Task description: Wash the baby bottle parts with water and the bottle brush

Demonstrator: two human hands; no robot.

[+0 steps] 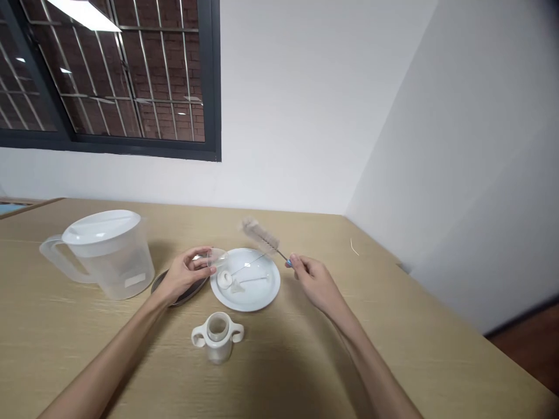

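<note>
My left hand [188,273] is closed around a small clear cup-like piece [217,257], its open end toward the right. In my right hand [311,278] is a bottle brush [261,234], gripped by its blue handle, with the pale bristles pointing up and left. Between the hands lies a white plate [247,302] carrying a white ring [224,279], a small translucent piece [237,287] and thin rods. Nearer to me a baby bottle [218,340] with two white handles stands upright, its mouth uncovered.
A lidded translucent pitcher [109,256] stands on the left. Under my left forearm and hand is a dark round tray [187,295], partly hidden. A thin pale strip [354,247] lies on the wooden table [393,326] to the right. White walls and a barred window are behind.
</note>
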